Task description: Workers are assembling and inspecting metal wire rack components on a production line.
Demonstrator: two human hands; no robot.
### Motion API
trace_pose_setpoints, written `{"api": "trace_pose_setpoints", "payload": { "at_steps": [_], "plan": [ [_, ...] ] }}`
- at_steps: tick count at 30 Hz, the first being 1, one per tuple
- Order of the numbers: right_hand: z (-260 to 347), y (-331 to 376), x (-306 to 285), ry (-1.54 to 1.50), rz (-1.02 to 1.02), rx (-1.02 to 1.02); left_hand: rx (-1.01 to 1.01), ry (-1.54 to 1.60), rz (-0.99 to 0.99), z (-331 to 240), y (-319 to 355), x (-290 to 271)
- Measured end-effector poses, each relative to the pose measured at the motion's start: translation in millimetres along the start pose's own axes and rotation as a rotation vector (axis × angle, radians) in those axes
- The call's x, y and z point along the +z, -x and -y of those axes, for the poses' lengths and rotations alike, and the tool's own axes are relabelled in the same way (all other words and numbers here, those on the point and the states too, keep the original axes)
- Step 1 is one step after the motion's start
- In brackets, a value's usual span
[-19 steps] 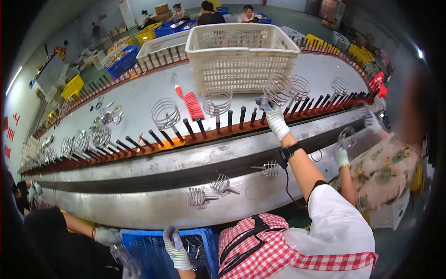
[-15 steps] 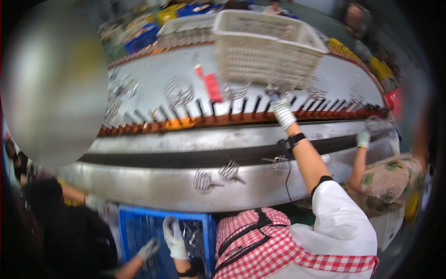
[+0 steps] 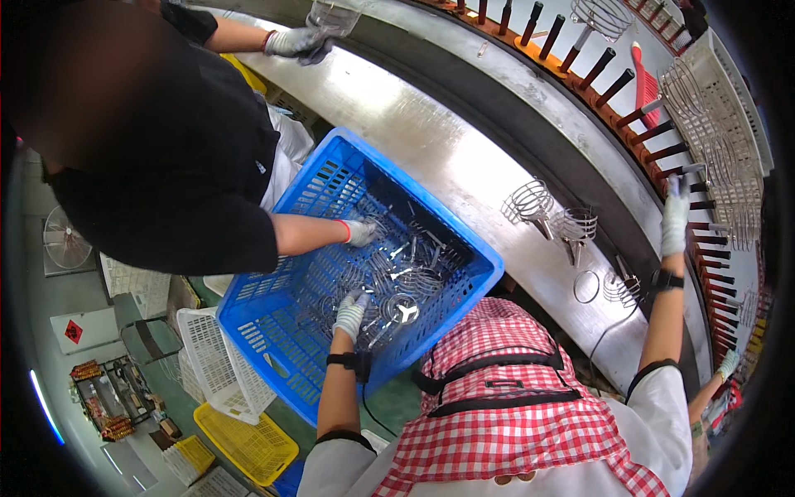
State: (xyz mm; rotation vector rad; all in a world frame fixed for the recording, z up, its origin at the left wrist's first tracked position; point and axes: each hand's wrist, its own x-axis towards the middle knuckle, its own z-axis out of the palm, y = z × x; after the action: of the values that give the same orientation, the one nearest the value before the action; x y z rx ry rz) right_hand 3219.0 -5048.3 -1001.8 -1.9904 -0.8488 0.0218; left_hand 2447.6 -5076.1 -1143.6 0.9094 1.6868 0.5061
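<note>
My left hand, in a white glove with grey fingertips, is down inside a blue plastic crate. Its fingers are bent together among the loose wire pieces; what they hold is hidden. Stretched far to the right, my right hand, also gloved, reaches the row of black upright pegs along the curved rail. Its fingertips close beside a wire coil piece with a metal stem; the exact grip is too small to tell. Several wire coil pieces with stems lie on the metal ledge between my arms.
A co-worker in black stands on the left, one gloved hand in the same crate. A white crate and a red brush-like object sit beyond the pegs. White baskets and a yellow basket stand at lower left.
The view has turned left toward the blue crate. My left hand has gone from above the crate down into the wire pieces. My right hand stays out at the row of pegs.
</note>
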Motion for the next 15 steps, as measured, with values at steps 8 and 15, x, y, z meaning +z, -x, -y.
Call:
{"api": "trace_pose_setpoints", "payload": {
  "at_steps": [8,15],
  "plan": [
    [176.0,247.3,44.1,-0.18,0.776,0.174,-0.243,-0.036,-0.22,113.0,-125.6,7.1],
    [193.1,302.5,28.6,-0.217,0.813,0.447,-0.428,-0.332,-0.032,88.4,-159.7,39.3]
  ]
}}
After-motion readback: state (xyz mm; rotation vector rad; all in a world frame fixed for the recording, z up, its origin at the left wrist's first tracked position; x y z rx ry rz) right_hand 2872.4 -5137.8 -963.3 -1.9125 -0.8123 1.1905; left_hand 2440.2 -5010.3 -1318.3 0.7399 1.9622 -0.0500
